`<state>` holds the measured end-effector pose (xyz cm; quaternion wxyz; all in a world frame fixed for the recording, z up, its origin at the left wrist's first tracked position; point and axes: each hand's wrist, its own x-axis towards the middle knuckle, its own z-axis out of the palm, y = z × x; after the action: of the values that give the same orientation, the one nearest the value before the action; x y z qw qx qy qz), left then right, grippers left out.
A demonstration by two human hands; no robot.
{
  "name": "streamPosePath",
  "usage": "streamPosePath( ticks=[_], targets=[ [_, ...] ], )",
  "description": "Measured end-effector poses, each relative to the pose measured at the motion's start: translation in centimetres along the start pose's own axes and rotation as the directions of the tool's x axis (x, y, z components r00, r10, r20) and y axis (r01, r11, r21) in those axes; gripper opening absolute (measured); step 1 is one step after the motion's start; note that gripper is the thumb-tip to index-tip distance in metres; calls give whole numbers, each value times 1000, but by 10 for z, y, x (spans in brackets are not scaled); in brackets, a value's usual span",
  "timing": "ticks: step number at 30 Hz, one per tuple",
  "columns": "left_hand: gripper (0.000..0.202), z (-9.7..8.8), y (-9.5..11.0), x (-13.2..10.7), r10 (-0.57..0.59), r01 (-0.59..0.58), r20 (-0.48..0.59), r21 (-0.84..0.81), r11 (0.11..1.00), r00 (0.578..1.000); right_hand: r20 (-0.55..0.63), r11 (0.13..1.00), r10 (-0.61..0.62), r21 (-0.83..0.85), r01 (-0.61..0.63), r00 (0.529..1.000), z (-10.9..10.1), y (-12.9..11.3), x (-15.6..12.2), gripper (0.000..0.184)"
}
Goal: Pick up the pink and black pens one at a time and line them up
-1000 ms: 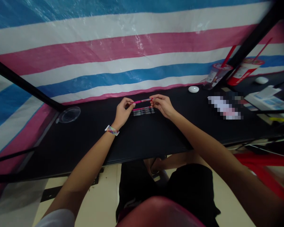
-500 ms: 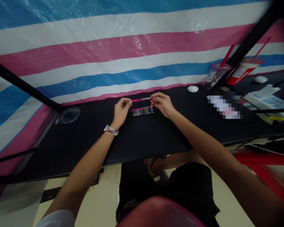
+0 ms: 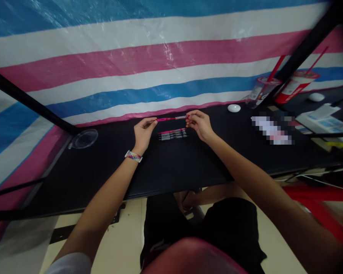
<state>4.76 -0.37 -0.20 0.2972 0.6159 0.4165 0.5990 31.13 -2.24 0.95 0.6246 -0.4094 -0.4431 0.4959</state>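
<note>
A pen [image 3: 167, 119] with a pink section at the left and a clear section at the right is stretched between my two hands, just above the black table. My left hand [image 3: 143, 131] pinches its pink end between thumb and fingertips. At the clear end, the fingers of my right hand [image 3: 199, 123] are closed round the tip, partly hiding it. Directly below lies a row of pens [image 3: 173, 135], side by side: a pink one at the back and grey ones in front.
A round clear lid [image 3: 85, 139] lies at the left of the black table [image 3: 103, 175]. To the right are a white mouse [image 3: 234, 108], a drink cup with red straw [image 3: 261, 91], a red-and-white cup [image 3: 295, 87] and a blurred-out item [image 3: 271, 130]. Striped sheeting [image 3: 160, 57] hangs behind.
My hands have moved slightly apart, the right one a little rightward, the left one leftward. More of the pen between them shows now, including a thin red length in the middle.
</note>
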Motion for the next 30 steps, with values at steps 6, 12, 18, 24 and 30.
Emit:
streamPosePath(
  ticks=[6,12,18,24,30],
  targets=[
    [15,-1,-1,1,-24,23,-17,-55,998,1000,-32,999,-41,8,41,999,0,-1,0,14],
    [16,-1,-2,2,-39,37,-27,-69,997,999,-53,1000,-21,19,22,998,-3,-1,1,14],
    [14,-1,-3,3,-5,5,-32,-25,1000,999,-66,998,-13,65,18,998,-5,0,4,12],
    [18,0,-2,2,-40,35,-55,-89,995,998,-80,992,-38,118,48,996,-6,4,6,11],
    [19,0,-1,2,-55,49,-62,-102,994,997,-82,994,-61,85,68,995,-7,5,6,15]
  ],
)
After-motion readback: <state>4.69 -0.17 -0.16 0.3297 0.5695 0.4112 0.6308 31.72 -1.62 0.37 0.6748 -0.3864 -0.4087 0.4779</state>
